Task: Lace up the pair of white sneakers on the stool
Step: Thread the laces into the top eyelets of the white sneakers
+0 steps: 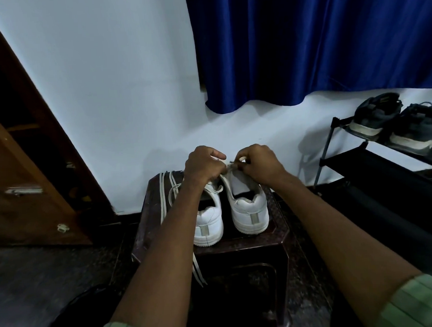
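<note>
Two white sneakers stand heels toward me on a dark brown plastic stool (pixel 279 237). The left sneaker (pixel 209 223) and the right sneaker (pixel 250 211) sit side by side. Both hands work over the front of the right sneaker. My left hand (pixel 202 165) and my right hand (pixel 258 164) have curled fingers that pinch a white lace between them near the eyelets. A second loose white lace (pixel 165 198) lies along the stool's left side, and its ends hang over the front edge.
A black shoe rack (pixel 360 160) with a pair of dark sneakers (pixel 398 123) stands to the right. A blue curtain (pixel 316 40) hangs above on the white wall. A wooden door (pixel 23 186) is at the left. My dark-clad knee shows at the bottom left.
</note>
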### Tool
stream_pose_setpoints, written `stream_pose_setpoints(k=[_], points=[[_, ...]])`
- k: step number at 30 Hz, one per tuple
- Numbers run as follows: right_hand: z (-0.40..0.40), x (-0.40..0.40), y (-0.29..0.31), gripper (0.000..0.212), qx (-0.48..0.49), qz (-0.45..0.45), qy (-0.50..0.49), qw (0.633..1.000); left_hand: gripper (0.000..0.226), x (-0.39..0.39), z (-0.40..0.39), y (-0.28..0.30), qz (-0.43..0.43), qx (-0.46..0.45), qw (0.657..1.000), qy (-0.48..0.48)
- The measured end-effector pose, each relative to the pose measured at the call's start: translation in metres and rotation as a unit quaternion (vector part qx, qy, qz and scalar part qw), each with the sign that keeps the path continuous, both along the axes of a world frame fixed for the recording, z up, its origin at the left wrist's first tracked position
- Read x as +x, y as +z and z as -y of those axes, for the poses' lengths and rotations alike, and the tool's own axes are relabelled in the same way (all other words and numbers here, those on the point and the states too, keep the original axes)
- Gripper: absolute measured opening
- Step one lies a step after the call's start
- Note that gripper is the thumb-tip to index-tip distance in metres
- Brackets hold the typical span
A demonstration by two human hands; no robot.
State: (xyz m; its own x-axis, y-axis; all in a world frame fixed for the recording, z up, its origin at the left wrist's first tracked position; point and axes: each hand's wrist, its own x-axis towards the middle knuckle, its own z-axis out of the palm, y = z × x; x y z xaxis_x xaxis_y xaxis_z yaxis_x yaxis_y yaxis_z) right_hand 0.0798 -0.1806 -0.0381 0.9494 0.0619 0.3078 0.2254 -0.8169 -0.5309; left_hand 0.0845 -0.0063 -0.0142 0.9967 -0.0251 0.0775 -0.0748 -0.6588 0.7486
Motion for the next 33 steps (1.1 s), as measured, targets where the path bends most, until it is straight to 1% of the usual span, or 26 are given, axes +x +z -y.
stream_pose_setpoints(k=[1,2,3,5,6,7,8,10,12,13,16,18,19,20,21,22,23,24,25,26,27,28,29,30,31,33], points=[[-0.001,0.000,0.000,0.011,0.044,0.003,0.008,0.999,0.024,0.000,0.000,0.000,0.000,-0.001,1.000,0.000],[-0.001,0.000,0.003,0.017,0.122,0.005,0.021,0.992,0.024,0.000,0.000,0.000,0.000,-0.002,1.000,0.000],[-0.002,-0.002,0.007,0.020,0.221,0.001,0.028,0.975,0.024,0.000,0.000,-0.001,0.000,0.000,1.000,0.000],[-0.004,-0.007,0.014,0.020,0.391,-0.033,0.022,0.920,0.024,0.000,0.000,-0.001,0.001,0.001,1.000,0.000],[-0.003,-0.008,0.015,0.018,0.430,-0.055,0.017,0.901,0.024,0.000,0.000,-0.001,0.001,0.000,1.000,0.001],[-0.004,-0.009,0.016,0.015,0.430,-0.067,0.015,0.900,0.025,0.000,0.001,-0.001,0.001,-0.001,1.000,0.002],[-0.003,-0.010,0.015,0.010,0.384,-0.062,0.015,0.921,0.025,0.001,0.001,-0.001,0.002,-0.002,1.000,0.002],[0.000,-0.006,0.008,0.013,0.197,-0.019,0.024,0.980,0.024,0.001,0.001,0.000,0.003,-0.001,1.000,0.002],[0.000,-0.002,0.000,0.015,0.033,0.003,0.024,0.999,0.024,0.001,0.002,-0.001,0.003,-0.001,1.000,0.000],[-0.001,0.000,-0.002,0.013,-0.005,0.000,0.020,1.000,0.023,0.001,0.002,-0.001,0.004,0.000,1.000,-0.001],[-0.002,0.004,-0.003,0.004,-0.057,-0.014,-0.014,0.998,0.024,0.001,0.001,-0.002,0.004,0.002,1.000,-0.001],[-0.001,0.004,-0.004,0.011,-0.064,-0.005,-0.007,0.998,0.024,0.001,0.000,-0.002,0.005,0.001,1.000,-0.001],[-0.001,0.003,-0.004,0.015,-0.017,0.003,0.009,1.000,0.024,0.001,0.000,-0.002,0.004,0.001,1.000,-0.001],[-0.002,0.001,-0.002,0.018,0.071,0.000,0.022,0.997,0.024,0.001,0.000,-0.001,0.003,0.001,1.000,0.000],[-0.004,-0.003,0.002,0.018,0.189,-0.011,0.026,0.981,0.024,0.001,0.000,-0.001,0.002,0.000,1.000,0.000],[-0.005,-0.007,0.006,0.017,0.306,-0.028,0.024,0.951,0.023,0.001,0.000,-0.001,0.001,-0.001,1.000,0.000],[-0.005,-0.009,0.009,0.017,0.387,-0.054,0.014,0.921,0.023,0.001,0.001,-0.001,0.000,-0.003,1.000,0.001],[-0.004,-0.009,0.011,0.017,0.425,-0.070,0.009,0.903,0.023,0.001,0.001,-0.001,-0.001,-0.002,1.000,0.002],[-0.002,-0.007,0.010,0.016,0.408,-0.067,0.004,0.910,0.024,0.001,0.002,-0.001,-0.002,-0.001,1.000,0.002],[0.000,-0.004,0.008,0.013,0.348,-0.044,0.008,0.936,0.024,0.002,0.002,-0.001,-0.002,0.000,1.000,0.000],[0.002,-0.002,0.006,0.012,0.253,-0.015,0.018,0.967,0.024,0.002,0.002,-0.001,-0.003,-0.001,1.000,-0.001],[0.003,-0.001,0.003,0.012,0.154,-0.004,0.024,0.988,0.024,0.002,0.002,-0.001,-0.002,-0.001,1.000,-0.002],[0.004,0.001,0.000,0.012,0.072,-0.006,0.027,0.997,0.024,0.002,0.002,-0.001,-0.001,-0.001,1.000,-0.002],[0.003,0.001,-0.002,0.011,0.017,-0.015,0.024,0.999,0.023,0.002,0.001,-0.001,0.000,-0.001,1.000,-0.001],[0.002,0.002,-0.003,0.010,-0.013,-0.023,0.017,1.000,0.023,0.002,0.001,-0.001,0.000,-0.001,1.000,-0.001],[0.002,0.003,-0.004,0.007,-0.035,-0.015,0.002,0.999,0.024,0.002,0.000,-0.002,-0.001,-0.002,1.000,-0.001]])
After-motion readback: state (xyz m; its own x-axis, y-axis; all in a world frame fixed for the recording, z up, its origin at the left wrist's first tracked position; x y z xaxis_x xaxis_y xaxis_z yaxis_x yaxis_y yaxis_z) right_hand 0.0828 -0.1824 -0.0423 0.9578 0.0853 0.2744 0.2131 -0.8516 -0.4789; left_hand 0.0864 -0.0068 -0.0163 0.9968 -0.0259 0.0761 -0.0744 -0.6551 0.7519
